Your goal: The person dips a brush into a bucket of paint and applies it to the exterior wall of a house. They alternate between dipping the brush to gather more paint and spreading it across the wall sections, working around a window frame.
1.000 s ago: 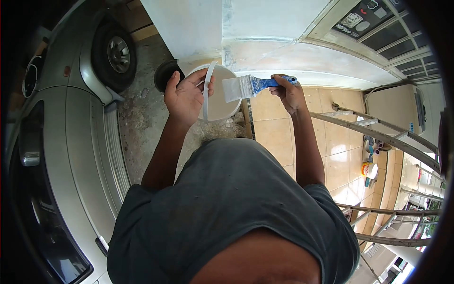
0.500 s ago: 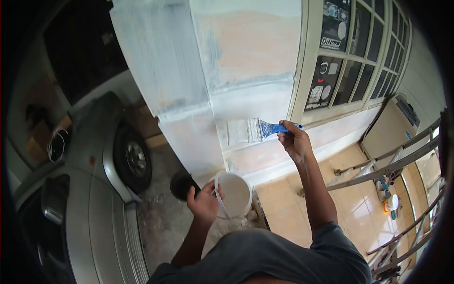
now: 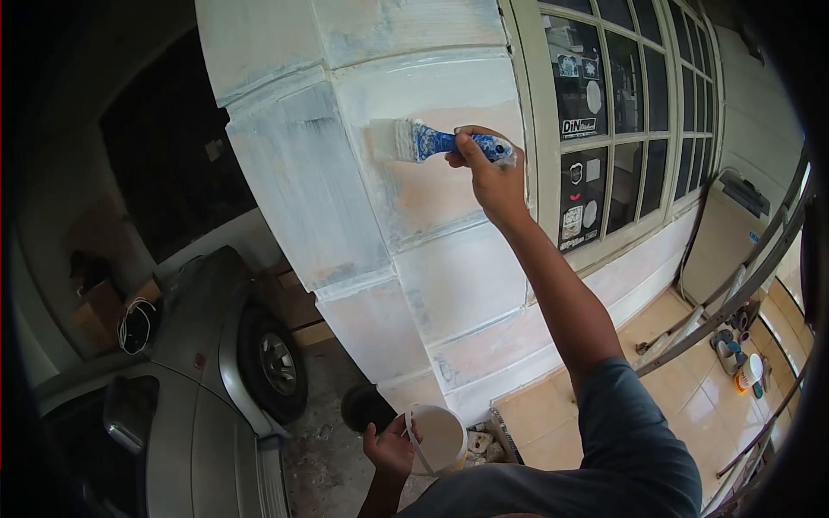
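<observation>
My right hand (image 3: 492, 173) is closed round the blue handle of a wide paintbrush (image 3: 432, 141), held sideways with its pale bristles at the wall (image 3: 458, 259). The wall has uneven white paint over pinkish and grey-blue patches. Low in the view, my left hand (image 3: 391, 451) grips the white handle strap of a white bucket (image 3: 442, 436), its thumb apart. The bucket is tilted towards me, and pale paint shows inside.
A grey vehicle (image 3: 190, 406) stands at the left, with a dark round container (image 3: 364, 408) near its wheel. Right of the wall is a paned window (image 3: 635, 129). A metal ladder (image 3: 725, 302), shoes and a small tub (image 3: 748, 372) are on the right.
My right hand and the brush have moved up the wall, from the lower block to the pinkish one. The view has shifted, and the bucket and my left hand now appear lower.
</observation>
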Demonstrator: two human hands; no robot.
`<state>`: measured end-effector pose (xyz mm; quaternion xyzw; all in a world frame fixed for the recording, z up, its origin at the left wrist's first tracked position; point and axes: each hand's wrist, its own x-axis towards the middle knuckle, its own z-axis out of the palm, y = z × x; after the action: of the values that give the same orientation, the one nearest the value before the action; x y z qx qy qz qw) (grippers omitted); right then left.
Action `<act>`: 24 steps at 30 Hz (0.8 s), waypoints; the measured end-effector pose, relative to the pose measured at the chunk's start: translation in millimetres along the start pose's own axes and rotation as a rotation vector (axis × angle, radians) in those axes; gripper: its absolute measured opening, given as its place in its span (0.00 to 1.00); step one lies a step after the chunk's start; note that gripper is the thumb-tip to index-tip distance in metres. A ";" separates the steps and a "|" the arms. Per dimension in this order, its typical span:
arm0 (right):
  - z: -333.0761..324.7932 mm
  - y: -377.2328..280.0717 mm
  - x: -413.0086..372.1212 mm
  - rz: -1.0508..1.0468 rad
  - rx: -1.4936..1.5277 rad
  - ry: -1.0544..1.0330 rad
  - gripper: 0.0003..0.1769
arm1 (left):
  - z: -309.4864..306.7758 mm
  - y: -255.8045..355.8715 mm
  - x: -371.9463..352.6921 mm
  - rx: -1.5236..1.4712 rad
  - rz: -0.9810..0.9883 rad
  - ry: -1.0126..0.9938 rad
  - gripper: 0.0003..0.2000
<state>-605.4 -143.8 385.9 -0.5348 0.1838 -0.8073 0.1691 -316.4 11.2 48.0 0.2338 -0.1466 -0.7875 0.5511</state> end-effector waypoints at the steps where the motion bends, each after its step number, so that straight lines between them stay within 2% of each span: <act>1: 6.1 0.8 -2.2 -0.016 -0.005 -0.026 0.11 | -2.1 -0.4 -1.6 -0.002 -0.009 0.014 0.44; 4: 14.7 12.4 -6.2 -0.083 -0.171 -0.100 0.12 | -5.1 -1.8 -4.1 0.006 -0.003 0.026 0.44; 8: -8.1 16.8 -3.0 -0.338 -0.406 0.000 0.10 | -3.7 -0.7 -9.3 0.010 0.034 0.057 0.44; 11: -45.6 21.6 13.1 -0.306 -0.345 0.146 0.06 | -1.2 5.2 -15.2 0.033 0.057 0.048 0.44; 14: -79.7 14.3 23.0 -0.246 -0.350 0.213 0.08 | -1.0 6.0 -16.6 0.054 0.071 0.061 0.44; 20: -122.4 5.1 29.4 -0.321 -0.616 0.289 0.08 | 3.3 3.5 -13.7 0.058 0.070 0.052 0.44; 21: -125.7 2.4 28.5 -0.294 -0.546 0.330 0.07 | 1.2 3.7 -13.4 0.058 0.064 0.042 0.44; 24: -132.6 -3.9 29.4 -0.432 -0.533 0.397 0.08 | 4.3 4.9 -12.2 0.067 0.069 0.059 0.45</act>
<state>-739.4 -138.9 363.5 -0.4196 0.2990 -0.8361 -0.1884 -311.3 20.8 56.6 0.2698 -0.1644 -0.7554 0.5741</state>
